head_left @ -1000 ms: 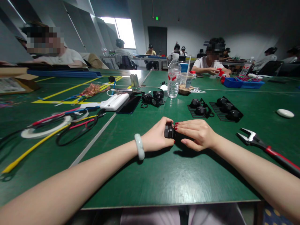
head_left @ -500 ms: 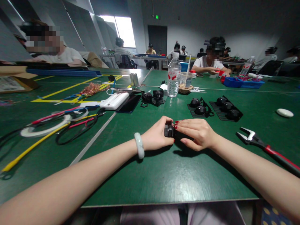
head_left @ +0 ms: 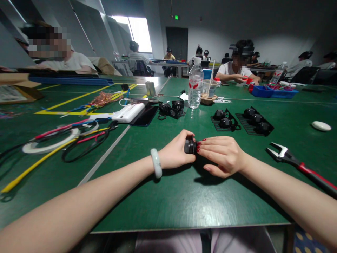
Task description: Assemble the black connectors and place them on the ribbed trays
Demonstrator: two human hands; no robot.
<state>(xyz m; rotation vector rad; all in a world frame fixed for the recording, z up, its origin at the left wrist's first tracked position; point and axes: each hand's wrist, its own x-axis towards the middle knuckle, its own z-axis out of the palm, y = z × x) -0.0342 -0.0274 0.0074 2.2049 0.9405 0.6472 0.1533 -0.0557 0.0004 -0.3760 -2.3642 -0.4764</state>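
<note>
A small black round part (head_left: 190, 146) sits between my two hands just above the green table (head_left: 171, 196). My left hand (head_left: 176, 151), with a pale bangle on its wrist, grips the part from the left with thumb and fingers. My right hand (head_left: 222, 154), with red nails, covers the part's right side, its fingertips touching the part. Most of the part is hidden by both hands.
More black parts lie on two black mats (head_left: 254, 121) at the back right. A red-handled wrench (head_left: 297, 164) lies at right, a white oval object (head_left: 321, 125) beyond it. Cables and a tape ring (head_left: 50, 142) are at left. A water bottle (head_left: 195, 88) stands behind. Other people sit at far tables.
My right hand has lifted slightly and slid a little right, so more of the black part shows. My left hand has hardly moved.
</note>
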